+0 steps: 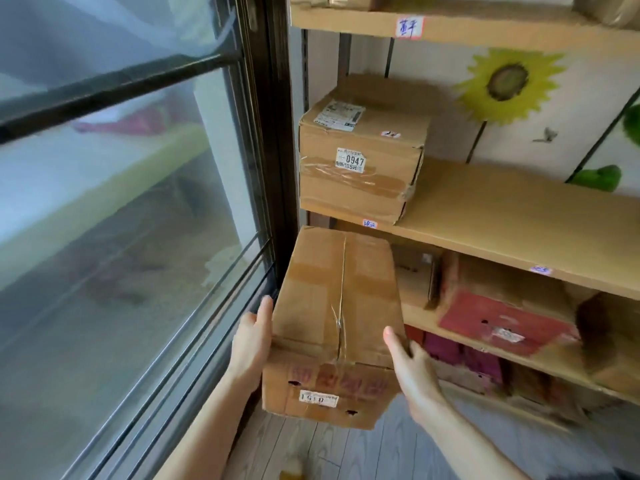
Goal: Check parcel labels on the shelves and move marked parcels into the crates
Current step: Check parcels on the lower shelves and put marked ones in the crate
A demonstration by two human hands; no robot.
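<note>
**Figure: Cardboard carton carried between two hands at the left end of the shelving**

We see the left grip (254,336) laid flat against the left wall of a cardboard carton (332,306), fingers straight and pointing away from the person, pressing inward rather than curling round. The right grip (412,368) clasps the opposite side: its thumb lies on the carton's top face near the right edge, while the other fingers pass behind the right wall, out of sight. The carton sits directly between the two grips, touching both, and is held off the grey plank floor (329,452).

Its taped top seam runs away from us, and its far end reaches up to the front edge of the middle shelf board (519,209). On the near face, faded red print sits above a small white label (318,398); we cannot read its digits with confidence.

Just above the carton, a taped parcel marked 0947 (360,161) stands on the middle shelf board. To the right, a red-faced box (502,317) rests on the lower shelf. A dark-framed window (121,168) is just beside the carton on the left.
</note>
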